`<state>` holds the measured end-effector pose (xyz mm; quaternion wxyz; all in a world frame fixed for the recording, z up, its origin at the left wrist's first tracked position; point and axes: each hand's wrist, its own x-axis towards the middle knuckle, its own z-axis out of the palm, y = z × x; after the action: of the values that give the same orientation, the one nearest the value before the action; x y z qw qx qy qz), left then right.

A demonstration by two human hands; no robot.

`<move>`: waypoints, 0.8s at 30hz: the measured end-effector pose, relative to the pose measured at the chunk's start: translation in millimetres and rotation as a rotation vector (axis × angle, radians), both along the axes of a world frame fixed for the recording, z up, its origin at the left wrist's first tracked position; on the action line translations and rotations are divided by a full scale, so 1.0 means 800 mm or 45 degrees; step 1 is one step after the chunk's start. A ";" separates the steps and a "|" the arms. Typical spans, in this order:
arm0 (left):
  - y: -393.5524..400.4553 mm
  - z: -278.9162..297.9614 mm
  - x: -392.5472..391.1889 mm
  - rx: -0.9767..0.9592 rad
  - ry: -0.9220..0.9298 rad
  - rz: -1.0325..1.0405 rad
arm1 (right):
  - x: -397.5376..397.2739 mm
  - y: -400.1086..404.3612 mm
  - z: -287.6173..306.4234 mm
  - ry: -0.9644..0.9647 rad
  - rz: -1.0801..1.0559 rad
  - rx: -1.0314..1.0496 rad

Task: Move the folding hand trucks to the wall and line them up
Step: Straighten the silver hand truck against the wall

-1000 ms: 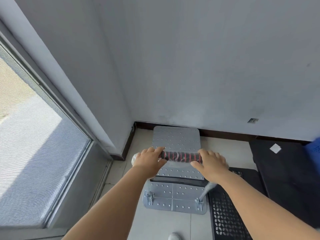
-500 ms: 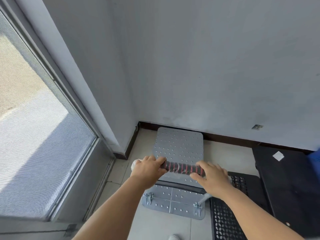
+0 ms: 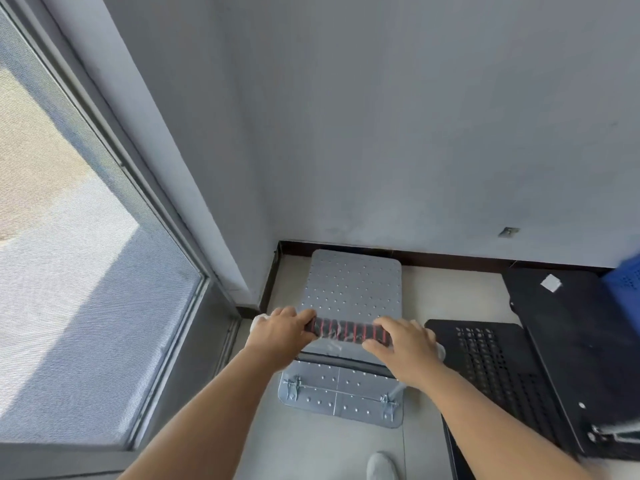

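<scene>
Bare storeroom corner, grey wall, dark skirting, tiled floor, stacked black platforms

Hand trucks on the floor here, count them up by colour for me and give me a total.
Silver: 1, the silver hand truck in the corner, its handle gripped by the left hand and right hand.
Black: 2, the perforated black hand truck beside it and the solid black hand truck further right.
Total: 3
</scene>
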<state>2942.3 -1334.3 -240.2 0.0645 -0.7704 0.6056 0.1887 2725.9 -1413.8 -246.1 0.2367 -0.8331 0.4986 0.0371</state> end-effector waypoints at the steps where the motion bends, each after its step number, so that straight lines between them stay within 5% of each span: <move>1: 0.005 0.001 0.005 0.000 0.004 0.012 | 0.006 0.002 0.000 -0.002 0.009 0.005; 24: 0.041 0.005 0.142 -0.008 0.123 0.293 | 0.162 0.020 -0.007 -0.083 0.107 0.025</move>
<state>3056.2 -1301.4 -235.9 0.0109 -0.8251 0.5160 0.2298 2855.1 -1397.6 -251.5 0.2592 -0.8517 0.4548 0.0245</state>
